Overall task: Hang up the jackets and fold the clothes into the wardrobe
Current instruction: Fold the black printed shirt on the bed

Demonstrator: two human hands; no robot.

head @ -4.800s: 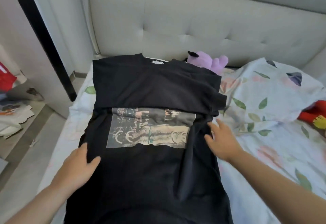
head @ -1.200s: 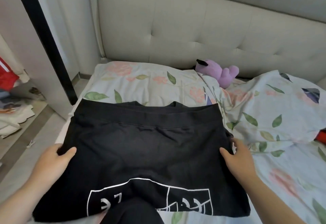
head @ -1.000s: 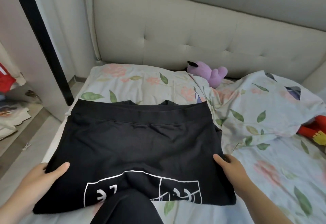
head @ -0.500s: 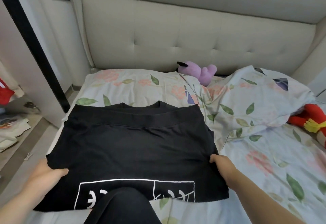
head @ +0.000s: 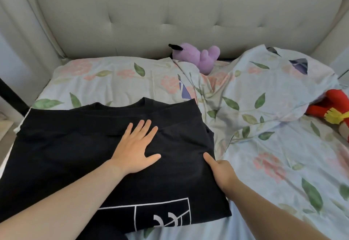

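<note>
left hand [head: 135,150] spread flat on black shirt [head: 66,154]; right hand [head: 221,173] pinches its edge; purple plush [head: 196,56] beyond.

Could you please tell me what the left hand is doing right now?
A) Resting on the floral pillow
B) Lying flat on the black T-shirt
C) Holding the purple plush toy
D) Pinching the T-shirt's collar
B: the left hand lies palm-down with straight, spread fingers on the folded black T-shirt, while the right hand grips the shirt's right edge.
</note>
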